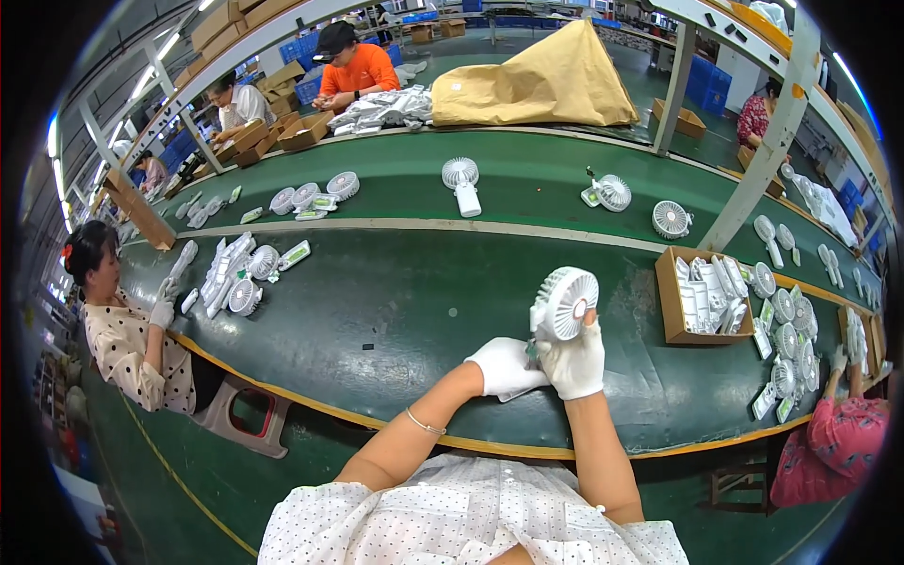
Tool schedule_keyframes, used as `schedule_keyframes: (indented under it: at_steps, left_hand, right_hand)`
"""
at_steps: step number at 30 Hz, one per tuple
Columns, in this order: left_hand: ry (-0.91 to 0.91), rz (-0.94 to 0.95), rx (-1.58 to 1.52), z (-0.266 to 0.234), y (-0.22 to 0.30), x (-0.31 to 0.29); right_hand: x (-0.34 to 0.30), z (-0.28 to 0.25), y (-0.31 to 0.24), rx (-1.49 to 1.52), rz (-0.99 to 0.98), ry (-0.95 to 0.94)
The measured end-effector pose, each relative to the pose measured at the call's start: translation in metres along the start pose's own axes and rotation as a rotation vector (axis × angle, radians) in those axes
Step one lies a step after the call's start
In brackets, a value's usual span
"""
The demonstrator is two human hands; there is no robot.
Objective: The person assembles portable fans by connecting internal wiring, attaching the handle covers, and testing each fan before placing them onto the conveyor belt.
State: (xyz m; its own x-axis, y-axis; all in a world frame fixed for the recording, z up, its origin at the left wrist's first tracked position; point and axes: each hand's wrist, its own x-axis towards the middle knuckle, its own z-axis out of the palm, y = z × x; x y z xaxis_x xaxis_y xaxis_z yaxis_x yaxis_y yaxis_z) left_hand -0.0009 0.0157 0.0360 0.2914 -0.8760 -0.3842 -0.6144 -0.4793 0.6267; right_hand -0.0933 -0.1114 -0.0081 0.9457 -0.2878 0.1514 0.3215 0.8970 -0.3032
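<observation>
A white handheld fan [564, 303] with a round ribbed grille is held up over the near part of the green bench. My right hand [573, 363], in a white glove with a bare thumb tip, is closed round it just below the fan head. Close by on its left is my left hand [504, 365], gloved too, its fingers curled and mostly hidden. From under that hand a pale flat plastic piece [524, 392] sticks out; whether it belongs to the fan, I cannot tell.
At the right stands a cardboard box [670, 299] of white plastic parts, beside fan heads [786, 341]. More fan parts [226, 273] lie left, near a seated co-worker [127, 330]. Fans [460, 173] sit on the green belt [395, 179] beyond. A metal post [765, 155] rises right.
</observation>
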Motion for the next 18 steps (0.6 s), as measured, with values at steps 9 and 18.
schedule_keyframes:
  at_steps: [9,18]
  left_hand:
    - [0.094,0.227,-1.292,0.0,-0.044,0.007]
    - [0.471,0.207,-1.269,0.013,-0.063,0.023]
  right_hand:
    - [0.013,-0.021,-0.031,-0.04,-0.194,0.209]
    - [-0.003,0.003,0.0,-0.615,0.013,0.212]
